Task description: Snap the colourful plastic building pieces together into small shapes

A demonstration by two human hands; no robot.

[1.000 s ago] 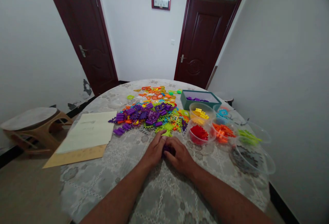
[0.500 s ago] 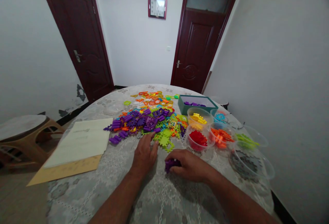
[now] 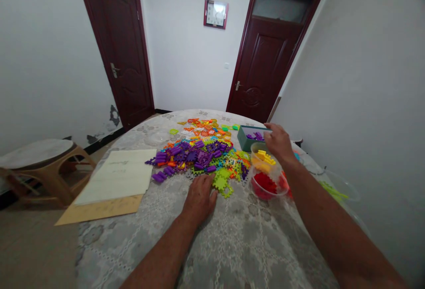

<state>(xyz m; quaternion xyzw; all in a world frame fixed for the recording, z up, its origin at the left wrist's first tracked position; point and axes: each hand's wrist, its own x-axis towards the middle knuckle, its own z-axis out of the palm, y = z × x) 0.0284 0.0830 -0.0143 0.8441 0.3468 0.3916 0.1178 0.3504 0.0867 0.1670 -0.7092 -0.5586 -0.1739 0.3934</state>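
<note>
My right hand (image 3: 278,143) hangs over the near corner of a teal cardboard box (image 3: 244,140), which holds purple plastic interlocking pieces (image 3: 255,136). Its fingers point at the box, and whether a piece sits in the palm is hidden. My left hand (image 3: 199,198) rests flat on the lace-patterned tablecloth (image 3: 239,240), holding nothing. Just beyond its fingertips lie lime-green gear-shaped pieces (image 3: 222,183), at the near edge of a heap of multicoloured plastic building pieces (image 3: 199,156).
Clear plastic bowls of yellow pieces (image 3: 262,158) and red pieces (image 3: 265,185) stand below my right forearm. A white paper sheet (image 3: 116,176) lies on a tan card (image 3: 99,209) at the left. A round-topped stool (image 3: 36,154) stands beyond the table edge.
My right hand has moved from the near table to above the box, and the purple piece no longer shows in it. My left hand has shifted slightly toward the green pieces.
</note>
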